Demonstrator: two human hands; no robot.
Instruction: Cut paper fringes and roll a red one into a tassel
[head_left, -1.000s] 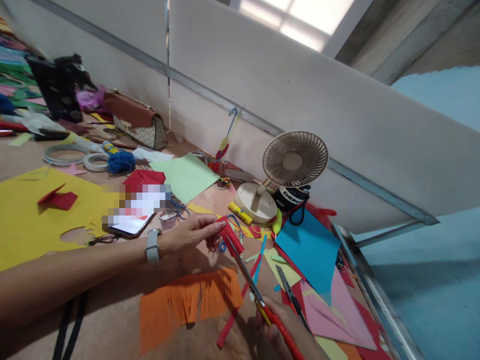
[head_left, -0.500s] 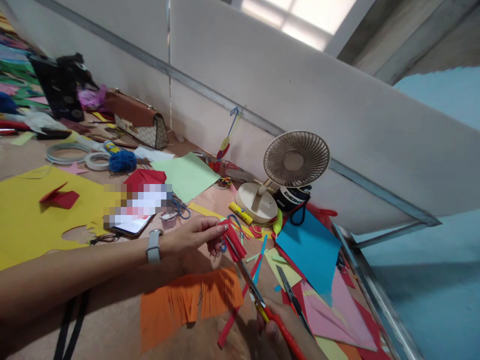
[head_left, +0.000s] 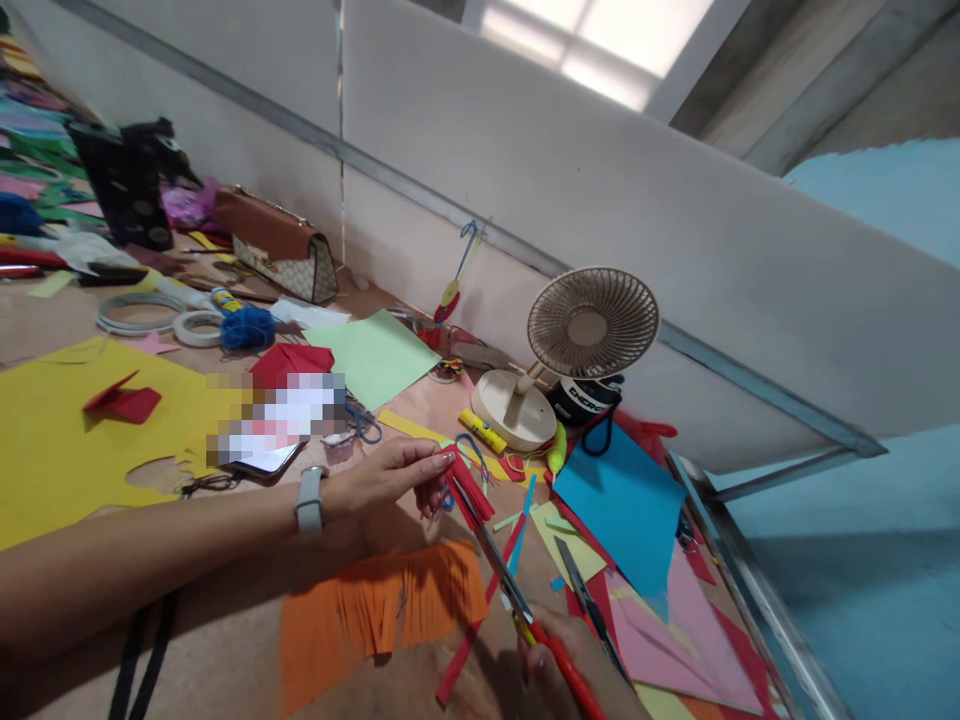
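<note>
A small folded piece of red paper (head_left: 471, 492), cut into strips at its lower end, is pinched at its top by my left hand (head_left: 401, 470). My right hand (head_left: 566, 660) grips scissors (head_left: 551, 650) with red and yellow handles. Their blades reach up into the red paper, lying along its strips. Below my left hand, a fringed sheet of orange paper (head_left: 382, 610) rests on the table. A box cutter (head_left: 589, 600) lies just right of the scissors, and narrow red and blue paper strips lie beneath the blades.
A small fan (head_left: 589, 330) stands by the partition, with a glue stick (head_left: 481, 430) beside its base. Blue paper (head_left: 622, 500) and pink paper (head_left: 682, 640) lie at right. Left are a phone (head_left: 274, 450), yellow paper (head_left: 60, 430), tape rolls (head_left: 199, 328) and a handbag (head_left: 277, 245).
Both hands stay almost in place, with the scissors still in the red paper. The view has shifted very slightly.
</note>
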